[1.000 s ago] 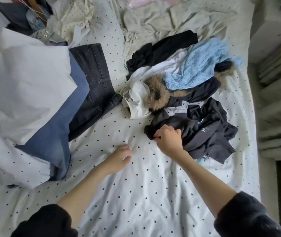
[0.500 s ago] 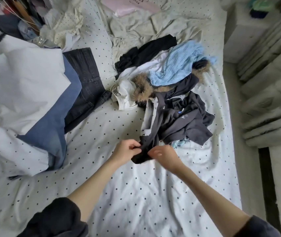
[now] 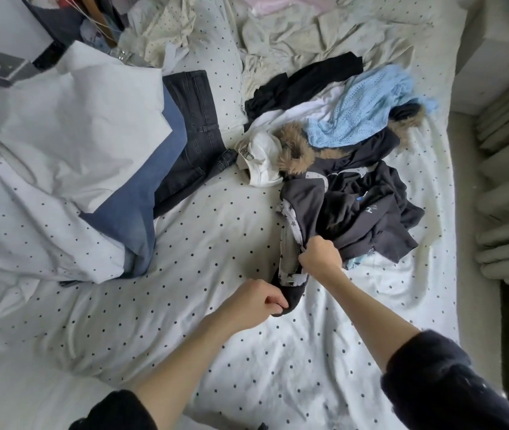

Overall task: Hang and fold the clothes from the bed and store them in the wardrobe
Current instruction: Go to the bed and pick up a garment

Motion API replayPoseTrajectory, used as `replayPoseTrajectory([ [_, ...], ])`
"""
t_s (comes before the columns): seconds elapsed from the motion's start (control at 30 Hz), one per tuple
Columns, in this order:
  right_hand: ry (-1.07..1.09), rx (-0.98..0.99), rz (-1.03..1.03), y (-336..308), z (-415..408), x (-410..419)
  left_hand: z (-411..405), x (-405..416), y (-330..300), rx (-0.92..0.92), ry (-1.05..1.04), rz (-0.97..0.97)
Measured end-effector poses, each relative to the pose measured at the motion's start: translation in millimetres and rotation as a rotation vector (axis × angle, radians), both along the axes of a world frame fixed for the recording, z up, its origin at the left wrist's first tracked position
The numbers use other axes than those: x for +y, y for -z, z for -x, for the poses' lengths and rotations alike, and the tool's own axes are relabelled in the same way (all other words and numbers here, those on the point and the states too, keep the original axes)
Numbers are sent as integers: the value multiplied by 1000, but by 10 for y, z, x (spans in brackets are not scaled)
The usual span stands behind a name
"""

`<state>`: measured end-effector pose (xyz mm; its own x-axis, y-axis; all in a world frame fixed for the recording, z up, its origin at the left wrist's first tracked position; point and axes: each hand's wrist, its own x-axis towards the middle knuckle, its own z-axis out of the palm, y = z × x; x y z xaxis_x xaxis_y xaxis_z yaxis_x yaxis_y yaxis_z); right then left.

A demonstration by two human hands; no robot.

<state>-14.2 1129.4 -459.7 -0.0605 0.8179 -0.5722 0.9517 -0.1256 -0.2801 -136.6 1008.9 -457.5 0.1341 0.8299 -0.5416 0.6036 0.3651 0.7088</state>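
- The left hand [image 3: 254,301] pinches the lower tip of a dark grey garment [image 3: 306,203], fingers curled round the cloth.
- The right hand [image 3: 320,257] grips the same garment's edge higher up, at a star-printed lining; its fingertips are hidden in the fabric.
- The garment trails toward 1 o'clock into a heap on the dotted bed [image 3: 216,243]; its shape is hard to make out there.
- In the heap: a light blue knit [image 3: 361,110], a fur-trimmed piece [image 3: 293,150] partly buried, a white top [image 3: 262,159].
- At 10 o'clock, dark jeans [image 3: 197,119] and blue jeans [image 3: 135,212] lie partly under white fabric [image 3: 76,125].
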Motion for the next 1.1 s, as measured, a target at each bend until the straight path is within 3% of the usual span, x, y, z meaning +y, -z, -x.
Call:
replayPoseTrajectory([
  [0.1,-36,123,-105,-51,-123,34,141,42,-28,-3,-81,13],
  [0.23,-144,289,-222,-315,-169,-75,258,273,-247,137,-188,-174],
  [0.4,-270,402,-293,-798,-346,-146,155,718,-647,284,125,-427],
  [0.5,-279,496,-353,-1226,-464,-174,-8,817,-805,192,184,-447],
  [0.57,-310,518,-399,-1522,-477,-172,-48,744,-927,65,79,-504],
  [0.63,-343,536,-459,-1830,-419,-179,63,597,-1113,61,-70,-606],
  [0.83,-563,385,-709,-2588,322,-305,1034,-30,-2152,295,-395,-910],
  [1.1,-900,395,-1056,-3334,1676,-1432,2077,-1990,-3277,550,-765,-899],
])
